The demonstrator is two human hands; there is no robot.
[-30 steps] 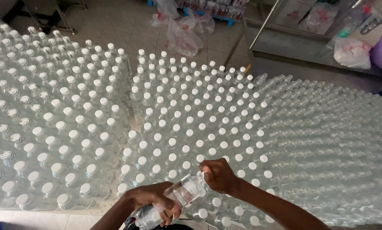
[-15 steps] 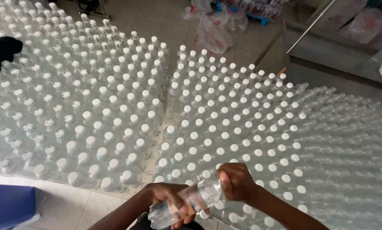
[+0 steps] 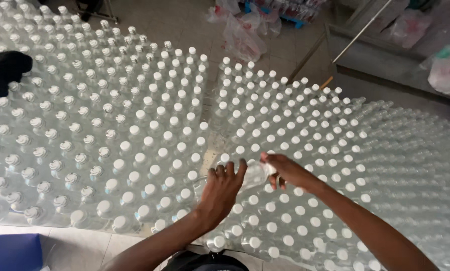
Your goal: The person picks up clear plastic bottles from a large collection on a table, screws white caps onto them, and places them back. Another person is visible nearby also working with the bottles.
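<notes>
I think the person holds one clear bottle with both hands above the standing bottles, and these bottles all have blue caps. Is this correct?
Not quite: the caps are white, not blue. The head view shows the left hand and the right hand on one clear bottle, held lying over the rows of standing bottles, whose caps are white.

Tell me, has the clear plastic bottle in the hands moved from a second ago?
Yes. The clear plastic bottle went forward, from the near edge out over the white-capped standing bottles.

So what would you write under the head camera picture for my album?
Two hands, left hand and right hand, hold a clear bottle tilted over rows of white-capped bottles.
</notes>
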